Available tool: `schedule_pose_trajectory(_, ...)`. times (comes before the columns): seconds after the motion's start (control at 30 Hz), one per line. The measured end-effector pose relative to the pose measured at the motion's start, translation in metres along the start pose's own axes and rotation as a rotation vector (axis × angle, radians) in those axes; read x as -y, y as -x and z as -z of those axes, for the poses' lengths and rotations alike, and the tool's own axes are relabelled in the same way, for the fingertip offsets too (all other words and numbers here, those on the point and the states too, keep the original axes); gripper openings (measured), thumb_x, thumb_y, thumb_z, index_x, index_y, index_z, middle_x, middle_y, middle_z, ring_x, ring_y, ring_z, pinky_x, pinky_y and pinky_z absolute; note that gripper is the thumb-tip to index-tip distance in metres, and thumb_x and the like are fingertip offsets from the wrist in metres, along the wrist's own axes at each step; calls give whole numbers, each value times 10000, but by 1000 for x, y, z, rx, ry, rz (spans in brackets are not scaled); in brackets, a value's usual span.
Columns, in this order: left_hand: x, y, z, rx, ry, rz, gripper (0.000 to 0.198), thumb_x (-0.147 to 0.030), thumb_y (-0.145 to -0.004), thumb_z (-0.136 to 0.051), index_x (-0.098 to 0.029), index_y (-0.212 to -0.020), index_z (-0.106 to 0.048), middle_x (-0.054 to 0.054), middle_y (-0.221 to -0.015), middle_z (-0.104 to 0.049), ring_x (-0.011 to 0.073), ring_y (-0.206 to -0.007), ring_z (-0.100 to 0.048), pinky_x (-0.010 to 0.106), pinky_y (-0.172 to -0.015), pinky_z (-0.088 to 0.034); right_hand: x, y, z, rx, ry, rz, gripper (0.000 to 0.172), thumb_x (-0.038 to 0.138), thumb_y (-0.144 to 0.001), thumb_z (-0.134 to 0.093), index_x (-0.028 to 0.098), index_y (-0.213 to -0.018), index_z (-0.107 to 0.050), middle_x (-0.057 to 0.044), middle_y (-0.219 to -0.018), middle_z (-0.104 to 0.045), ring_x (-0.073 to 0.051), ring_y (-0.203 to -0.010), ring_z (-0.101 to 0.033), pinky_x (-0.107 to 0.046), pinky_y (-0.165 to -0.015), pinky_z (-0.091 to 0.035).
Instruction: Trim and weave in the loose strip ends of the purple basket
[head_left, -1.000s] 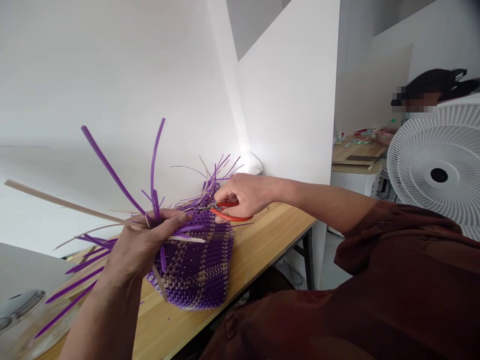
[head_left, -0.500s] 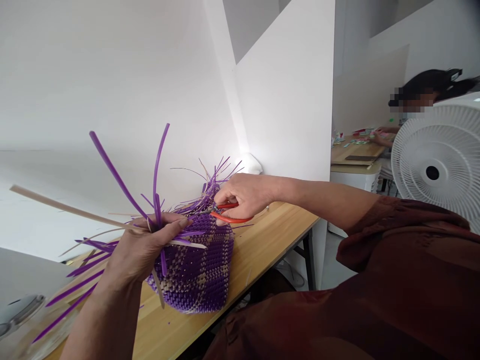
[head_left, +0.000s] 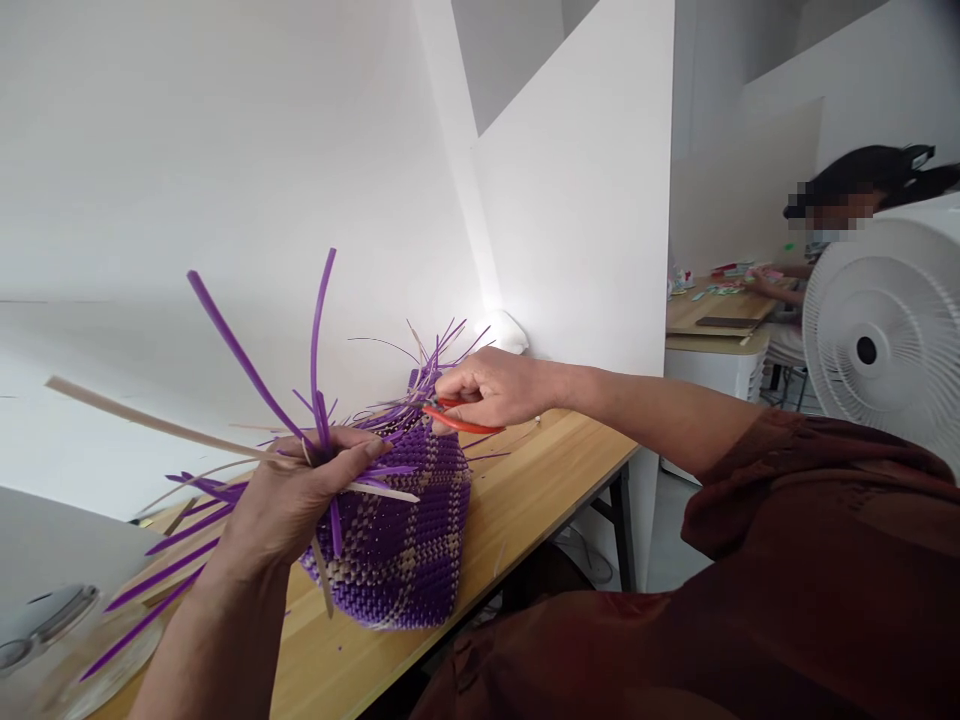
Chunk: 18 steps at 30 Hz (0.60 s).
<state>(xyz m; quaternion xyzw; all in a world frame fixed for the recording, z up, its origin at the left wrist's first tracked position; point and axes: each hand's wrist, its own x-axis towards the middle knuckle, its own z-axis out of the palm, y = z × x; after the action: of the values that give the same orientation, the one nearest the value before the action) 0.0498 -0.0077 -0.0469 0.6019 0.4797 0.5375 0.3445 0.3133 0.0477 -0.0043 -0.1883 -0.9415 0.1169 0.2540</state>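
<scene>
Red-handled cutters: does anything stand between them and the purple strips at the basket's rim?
Nothing visible. The right hand holds the cutters with their nose among the purple strips at the basket's far rim; the left hand grips the near strips, apart from the cutters.

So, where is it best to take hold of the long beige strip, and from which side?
Probably its bare middle stretch, pinched on the flat faces, coming from the left. The beige strip is thin and flat, pinned under the left hand and free leftward; nearer the basket, purple strips crowd it.
</scene>
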Motion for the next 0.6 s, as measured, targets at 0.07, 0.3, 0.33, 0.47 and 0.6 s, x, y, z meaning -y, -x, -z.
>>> schedule_pose_trajectory(0.07,1,-1,0,26,-14,-29,304,-390,-605,-905,-168,-748,-755,31,-662,-721,142,-568,-638,206,-527,-498,-5,-3,0,-45,-104,-78,386,391,-856,-674,178,-607,-471,59,-555,-423,-65,-529,-339,-258,-534,-264)
schedule_pose_trajectory(0.3,-2,0,-5,97,-30,-89,294,-412,-681,-861,-157,-768,-743,37,-668,-708,138,-577,-625,216,-540,-494,1,-32,-13,-161,-687,-70,251,292,-690,-829,150,-765,-636,34,-679,-576,-81,-626,-507,-227,-584,-410)
schedule_pose_trajectory(0.33,-3,0,-6,100,-17,-77,299,-415,-679,-862,-156,-767,-740,34,-654,-701,135,-566,-619,216,-533,-490,5,-37,-16,-171,-716,-57,234,272,-684,-832,145,-784,-663,30,-698,-595,-78,-638,-516,-221,-594,-420)
schedule_pose_trajectory(0.47,-5,2,-11,81,24,-33,308,-411,-677,-863,-156,-780,-725,26,-663,-696,128,-563,-612,216,-533,-481,23,-53,-29,-217,-860,-38,261,242,-666,-850,152,-878,-726,13,-775,-671,-74,-694,-576,-206,-646,-468)
schedule_pose_trajectory(0.6,-4,2,-14,75,45,-44,294,-397,-687,-860,-157,-769,-712,6,-659,-674,101,-557,-588,198,-536,-463,36,-61,-37,-272,-998,-66,292,202,-584,-888,153,-813,-713,24,-700,-670,-80,-614,-579,-212,-569,-476)
